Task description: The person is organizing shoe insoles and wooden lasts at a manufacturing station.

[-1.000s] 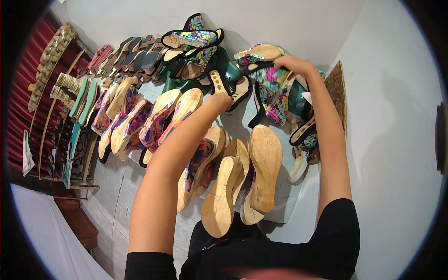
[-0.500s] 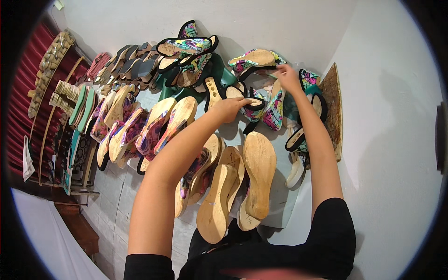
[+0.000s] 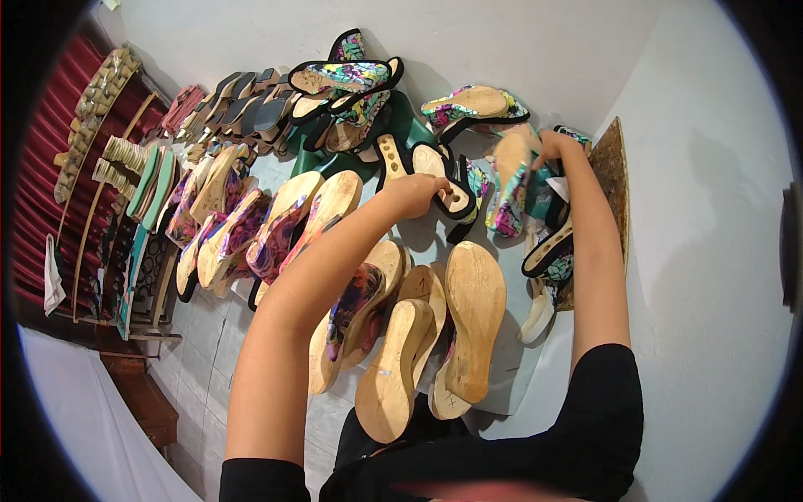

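Observation:
My left hand [image 3: 416, 193] reaches forward and grips a tan insole with black edging [image 3: 435, 171] that lies among the pile. My right hand [image 3: 555, 147] is farther right, closed on a wedge sole wrapped in bright patterned fabric [image 3: 511, 186], holding it tilted above the heap. Plain wooden wedge soles [image 3: 473, 314] lie below my arms, close to my lap.
Rows of fabric-covered wedge soles [image 3: 280, 226] fan out at left. More patterned soles and black-edged insoles [image 3: 351, 79] lie at the back by the white wall. A red shelf with stacked soles [image 3: 92, 125] stands far left. A brown board [image 3: 615, 180] leans at right.
My right hand has drawn the patterned wedge sole down and toward me. My left hand shifted slightly right onto the black-edged insole.

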Tool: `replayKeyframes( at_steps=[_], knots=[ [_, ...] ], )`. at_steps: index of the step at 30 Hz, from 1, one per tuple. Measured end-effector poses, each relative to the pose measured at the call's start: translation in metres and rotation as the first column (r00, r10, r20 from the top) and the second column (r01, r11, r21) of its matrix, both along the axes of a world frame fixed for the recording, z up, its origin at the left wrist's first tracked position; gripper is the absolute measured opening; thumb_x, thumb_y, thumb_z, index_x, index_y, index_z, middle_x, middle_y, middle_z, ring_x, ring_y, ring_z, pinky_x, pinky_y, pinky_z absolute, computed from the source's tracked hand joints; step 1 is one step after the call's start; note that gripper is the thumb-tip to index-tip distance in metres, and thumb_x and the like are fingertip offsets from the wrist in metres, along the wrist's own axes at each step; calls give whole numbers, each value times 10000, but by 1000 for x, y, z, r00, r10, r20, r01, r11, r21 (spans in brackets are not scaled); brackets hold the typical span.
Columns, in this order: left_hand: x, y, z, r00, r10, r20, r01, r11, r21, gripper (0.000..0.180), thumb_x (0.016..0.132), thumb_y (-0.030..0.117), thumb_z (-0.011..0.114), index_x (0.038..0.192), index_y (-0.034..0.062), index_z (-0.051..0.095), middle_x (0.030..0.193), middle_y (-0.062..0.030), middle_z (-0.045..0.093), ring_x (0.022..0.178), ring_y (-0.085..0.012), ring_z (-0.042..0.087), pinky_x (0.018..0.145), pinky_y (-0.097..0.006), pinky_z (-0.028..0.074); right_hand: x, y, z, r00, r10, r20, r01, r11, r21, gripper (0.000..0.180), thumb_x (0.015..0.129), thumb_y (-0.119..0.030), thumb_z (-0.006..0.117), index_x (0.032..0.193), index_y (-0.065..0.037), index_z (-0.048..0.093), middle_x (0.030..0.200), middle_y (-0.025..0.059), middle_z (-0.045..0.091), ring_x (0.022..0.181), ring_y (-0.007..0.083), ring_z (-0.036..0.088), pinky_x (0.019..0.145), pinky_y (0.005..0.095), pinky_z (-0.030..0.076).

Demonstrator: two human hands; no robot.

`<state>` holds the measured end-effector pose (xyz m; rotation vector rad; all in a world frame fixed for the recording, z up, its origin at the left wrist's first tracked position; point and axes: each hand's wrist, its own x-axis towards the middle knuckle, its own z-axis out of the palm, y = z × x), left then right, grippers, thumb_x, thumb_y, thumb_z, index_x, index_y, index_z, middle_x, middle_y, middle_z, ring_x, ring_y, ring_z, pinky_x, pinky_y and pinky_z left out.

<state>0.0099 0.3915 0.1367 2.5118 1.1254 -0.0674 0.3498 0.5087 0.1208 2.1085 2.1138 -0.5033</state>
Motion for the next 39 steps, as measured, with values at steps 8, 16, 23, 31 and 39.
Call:
replayKeyframes(
  at_steps=[8,16,23,31,39],
  knots=[
    [5,3,1,990,30,140,-28,999,-15,519,665,-49,443,1173,55,459,1152,-184,476,1045,-343,482,885,-377,399,-57,-36,-6,968,-116,225,76,981,179,711,485,-348,790,1073,-27,550,1171,165,507,1157,345,391,895,458,380],
    [16,16,15,952,-18,306,-12,995,96,424,739,161,597,1120,9,492,1108,-187,503,1031,-343,488,894,-383,385,24,-20,3,889,33,-457,141,930,341,502,607,-234,679,1048,-10,593,912,120,634,801,224,594,762,321,452],
    [54,8,58,317,461,829,-109,886,-451,677,776,395,604,1249,-24,360,1238,-201,430,1141,-278,431,927,-384,357,-64,-63,117,539,488,-686,-95,845,526,551,632,-222,717,1112,-7,553,934,80,609,818,154,552,757,289,428],
    [57,27,61,76,666,742,-364,711,-602,344,818,268,560,1044,14,512,927,-85,565,761,-167,564,515,-280,445,-84,-48,80,365,157,-918,-183,979,94,391,720,-197,647,1068,-39,566,832,51,581,701,143,541,563,260,443],
    [12,30,51,-21,575,818,-278,782,-557,239,823,145,515,965,-46,536,876,-97,601,779,-170,556,707,-311,439,-58,25,-68,-4,-531,-848,444,759,-477,105,774,-5,466,844,49,523,718,125,554,639,208,586,499,267,487]
  ],
)
